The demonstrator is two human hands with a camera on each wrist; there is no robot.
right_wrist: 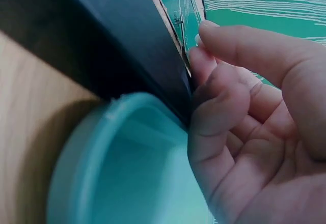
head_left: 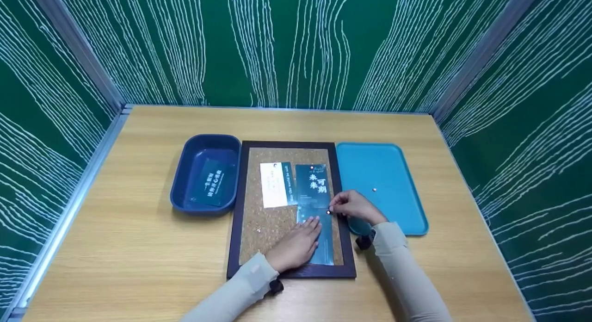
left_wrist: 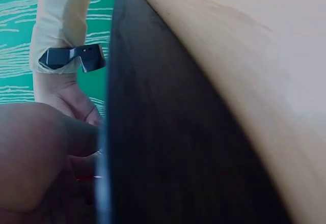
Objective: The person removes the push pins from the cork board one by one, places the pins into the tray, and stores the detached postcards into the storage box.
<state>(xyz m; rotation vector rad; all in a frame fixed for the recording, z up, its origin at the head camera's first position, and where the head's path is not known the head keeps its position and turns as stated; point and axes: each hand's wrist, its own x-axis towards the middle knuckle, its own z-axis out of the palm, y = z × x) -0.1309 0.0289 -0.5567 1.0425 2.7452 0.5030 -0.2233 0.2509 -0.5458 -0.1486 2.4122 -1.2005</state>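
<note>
A framed cork board lies on the table. My left hand rests with fingers extended on the lower teal card, over its left part. At that card's upper right corner, my right hand pinches a small pale push pin between thumb and fingertips, mostly hidden by them. Directly above sits another teal card with white characters and a pin near its top. Left of it is a white and teal card. The left wrist view shows mainly the dark frame.
A dark blue bin stands left of the board and holds a teal card. To the right lies a turquoise tray with a small pin. A small shiny bit lies on the cork. Green walls enclose the table.
</note>
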